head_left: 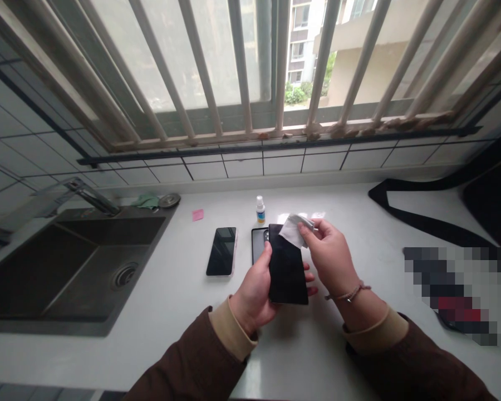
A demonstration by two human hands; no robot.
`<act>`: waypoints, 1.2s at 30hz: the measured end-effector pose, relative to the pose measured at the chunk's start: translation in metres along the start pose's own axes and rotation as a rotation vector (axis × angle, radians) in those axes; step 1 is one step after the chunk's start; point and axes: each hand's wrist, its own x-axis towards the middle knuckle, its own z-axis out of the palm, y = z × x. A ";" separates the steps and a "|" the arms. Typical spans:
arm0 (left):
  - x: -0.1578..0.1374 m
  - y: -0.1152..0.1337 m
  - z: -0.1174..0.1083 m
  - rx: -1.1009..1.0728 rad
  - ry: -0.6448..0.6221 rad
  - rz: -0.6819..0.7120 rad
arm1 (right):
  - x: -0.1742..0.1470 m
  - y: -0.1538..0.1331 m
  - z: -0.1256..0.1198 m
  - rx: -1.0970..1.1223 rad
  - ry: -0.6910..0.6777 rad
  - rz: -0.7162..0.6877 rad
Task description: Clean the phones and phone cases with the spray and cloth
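Observation:
My left hand (pixel 256 289) grips a black smartphone (pixel 288 270) with its dark face turned up, thumb on the left edge and fingertips showing past the right edge. Pinched in my right hand (pixel 328 248) is a light grey cleaning cloth (pixel 294 229) with a zigzag edge, lying against the upper part of the phone. Behind the held phone, a dark-rimmed phone case (pixel 259 245) is partly hidden on the counter. A small white bottle (pixel 260 210) with a blue and yellow label stands upright just beyond. To the left lies a second smartphone (pixel 222 252), screen up.
On the white counter (pixel 171 301), a sink (pixel 75 267) with a faucet (pixel 94 196) is at the left. A pink paper note (pixel 197 215), green cloth (pixel 146 201) and drain strainer (pixel 169 200) lie near the back. A black strap (pixel 417 220) and a pixelated object (pixel 455 295) are at the right.

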 end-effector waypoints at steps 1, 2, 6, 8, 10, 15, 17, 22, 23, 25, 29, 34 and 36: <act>0.000 0.001 0.000 0.003 0.010 0.019 | 0.001 -0.002 -0.003 -0.023 0.085 -0.075; 0.000 0.002 0.000 0.015 0.019 0.033 | 0.003 -0.004 -0.006 -0.074 0.175 -0.157; 0.001 0.002 -0.001 0.127 0.031 0.031 | 0.005 -0.007 -0.014 -0.556 0.255 -0.465; 0.002 0.000 -0.003 0.165 0.028 0.030 | 0.004 -0.003 -0.013 -0.779 0.097 -0.565; 0.004 -0.003 -0.004 0.190 0.050 0.063 | 0.003 0.005 -0.009 -0.882 -0.071 -0.677; 0.006 -0.007 -0.005 0.285 0.131 0.150 | -0.005 0.013 0.002 -0.863 -0.156 -0.903; 0.006 -0.008 -0.006 0.308 0.135 0.148 | -0.008 0.010 0.004 -0.828 -0.169 -0.943; 0.009 -0.010 -0.008 0.264 0.143 0.185 | -0.014 -0.002 0.010 -0.680 -0.224 -0.971; 0.010 -0.010 -0.009 0.233 0.126 0.202 | -0.015 -0.003 0.010 -0.667 -0.251 -0.974; 0.013 -0.010 -0.010 0.151 0.092 0.259 | -0.016 -0.004 0.011 -0.657 -0.313 -0.976; 0.019 -0.003 -0.012 -0.007 0.095 0.339 | -0.018 -0.004 0.011 -0.625 -0.430 -0.994; 0.020 0.014 -0.014 -0.068 0.156 0.342 | -0.021 -0.002 0.012 -0.528 -0.593 -1.023; 0.019 0.019 -0.014 -0.065 0.184 0.335 | -0.022 0.000 0.013 -0.513 -0.617 -1.027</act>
